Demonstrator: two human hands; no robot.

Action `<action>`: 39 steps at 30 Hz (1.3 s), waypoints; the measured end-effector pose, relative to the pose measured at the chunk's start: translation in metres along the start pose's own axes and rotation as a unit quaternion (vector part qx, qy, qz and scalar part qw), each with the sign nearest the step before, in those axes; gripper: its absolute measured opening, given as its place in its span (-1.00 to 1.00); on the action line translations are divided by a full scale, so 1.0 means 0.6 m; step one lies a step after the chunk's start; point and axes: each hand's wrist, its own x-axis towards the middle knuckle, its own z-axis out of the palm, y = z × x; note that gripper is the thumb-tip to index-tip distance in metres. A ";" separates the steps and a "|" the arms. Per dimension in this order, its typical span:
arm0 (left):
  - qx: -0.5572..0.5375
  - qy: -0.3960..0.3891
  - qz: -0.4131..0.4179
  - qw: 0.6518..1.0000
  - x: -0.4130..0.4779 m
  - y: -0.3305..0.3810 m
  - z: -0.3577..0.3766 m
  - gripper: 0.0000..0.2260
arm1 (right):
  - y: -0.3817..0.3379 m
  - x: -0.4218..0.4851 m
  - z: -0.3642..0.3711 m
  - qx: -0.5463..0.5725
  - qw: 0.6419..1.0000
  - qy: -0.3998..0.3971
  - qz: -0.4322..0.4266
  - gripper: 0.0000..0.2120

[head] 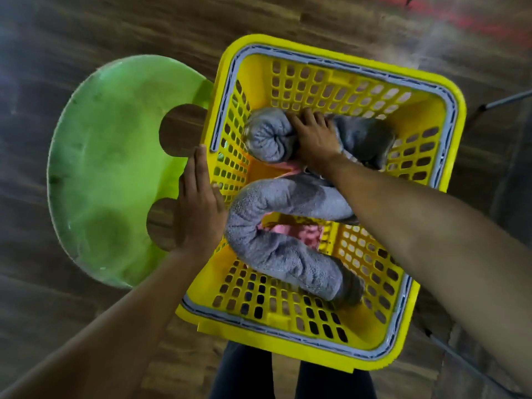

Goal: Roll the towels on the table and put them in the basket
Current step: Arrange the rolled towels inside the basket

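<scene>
Towel roll, the grey one at the far end of the basket, sits under your right hand. The fingers bend over its middle and grip it, the wrist reaching in across the basket. Your left hand lies flat on the outside of the basket's left wall, fingers straight and pressed together, which reads as a brace. The step in hand looks like seating this roll. Press it down along its whole length before you let go, so that the coiled end on the left does not spring open, and loosen the fingers only once it rests against the far wall. Let the left hand take the push so the basket does not slide. Closer to you a second grey roll lies bent in a U, its two ends pointing right, and a pink cloth shows beneath it on the basket floor. Judge whether that bend wastes room; straightening it beside the far roll would leave space for more. Beside the basket on the left stands a green plastic stool on the wooden floor.
</scene>
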 end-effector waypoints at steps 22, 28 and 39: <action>-0.021 -0.014 -0.007 1.000 0.002 0.002 -0.003 -0.43 | -0.063 -0.088 -0.004 -0.136 0.944 -0.294 -0.062 -0.53; -0.012 -0.026 -0.001 1.000 0.002 0.002 -0.005 -0.41 | -0.079 -0.096 0.025 -0.203 0.916 -0.347 0.001 -0.40; -0.008 -0.034 -0.014 0.999 0.000 0.002 -0.007 -0.40 | -0.090 -0.082 0.004 -0.131 0.929 -0.318 0.139 -0.60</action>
